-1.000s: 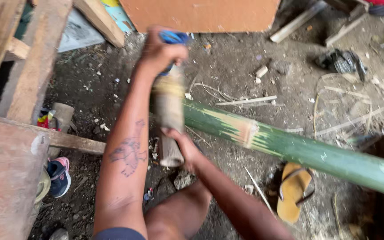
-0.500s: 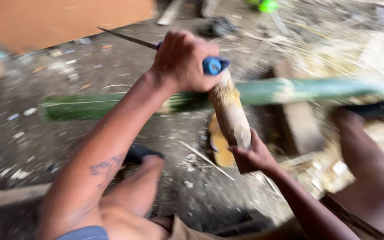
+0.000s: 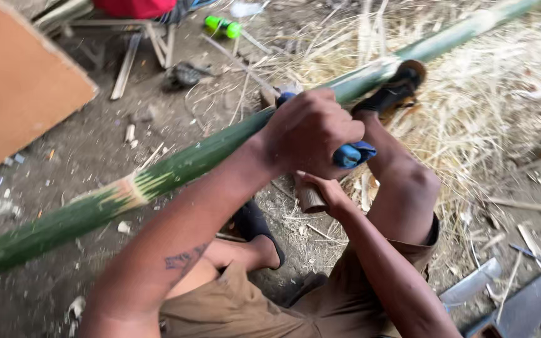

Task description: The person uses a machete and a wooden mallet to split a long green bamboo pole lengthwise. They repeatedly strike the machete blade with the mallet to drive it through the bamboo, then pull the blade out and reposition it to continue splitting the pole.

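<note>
My left hand point(image 3: 311, 131) is clenched around the blue handle point(image 3: 353, 154) of a knife; its blade is hidden behind the fist. Just below it, my right hand point(image 3: 330, 191) grips the lower end of a short tan bamboo piece point(image 3: 311, 199), whose upper part is covered by the left hand. Both hands hover over a long green bamboo pole point(image 3: 176, 169) that lies slantwise on the dirt from lower left to upper right. My foot in a black sandal point(image 3: 396, 91) rests against the pole; my other sandalled foot point(image 3: 255, 225) is tucked under my knee.
A brown board point(image 3: 14, 81) lies at upper left. Dry bamboo shavings point(image 3: 502, 106) cover the ground on the right. A green bottle point(image 3: 223, 26) and wooden sticks point(image 3: 126, 66) lie at the top. Flat metal pieces point(image 3: 521, 300) lie at lower right.
The view has swung, so the pole now runs slantwise. The knife blade and most of the short bamboo piece, visible before, are now hidden behind my left fist. Both hands keep their hold.
</note>
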